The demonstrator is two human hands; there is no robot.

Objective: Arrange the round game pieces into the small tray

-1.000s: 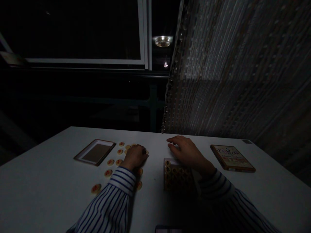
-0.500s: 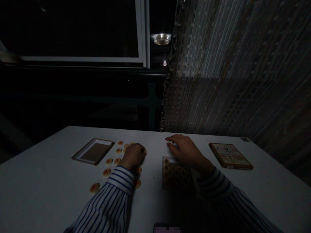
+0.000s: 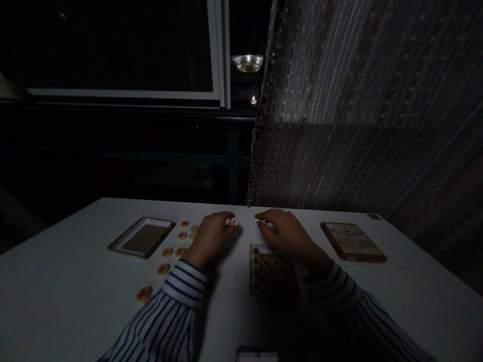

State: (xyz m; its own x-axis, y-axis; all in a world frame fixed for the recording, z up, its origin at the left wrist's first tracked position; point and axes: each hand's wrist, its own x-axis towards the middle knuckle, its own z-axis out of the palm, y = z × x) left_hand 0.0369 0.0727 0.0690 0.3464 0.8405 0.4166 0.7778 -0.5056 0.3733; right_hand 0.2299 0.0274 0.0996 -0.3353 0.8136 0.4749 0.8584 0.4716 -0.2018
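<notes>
Between the thumb and fingers of my left hand is a round Chinese chess piece, its marked face turned toward me. My right hand hovers over the far right part of a shallow box, thumb and fingers apart with nothing between them. Rows of chess pieces with dark characters lie in that box, its near end sunk in shadow. Left of my left hand, several loose pieces with red marks are scattered on the table; my forearm hides some of them.
A shallow box tray with a brown bottom lies at the left on the white table. To the right is a printed box lid. Beyond the table's far edge hang a bead curtain and a dark window.
My left hand has risen and shifted right with the chess piece, which now shows its face. My right hand has stayed nearly still above the box.
</notes>
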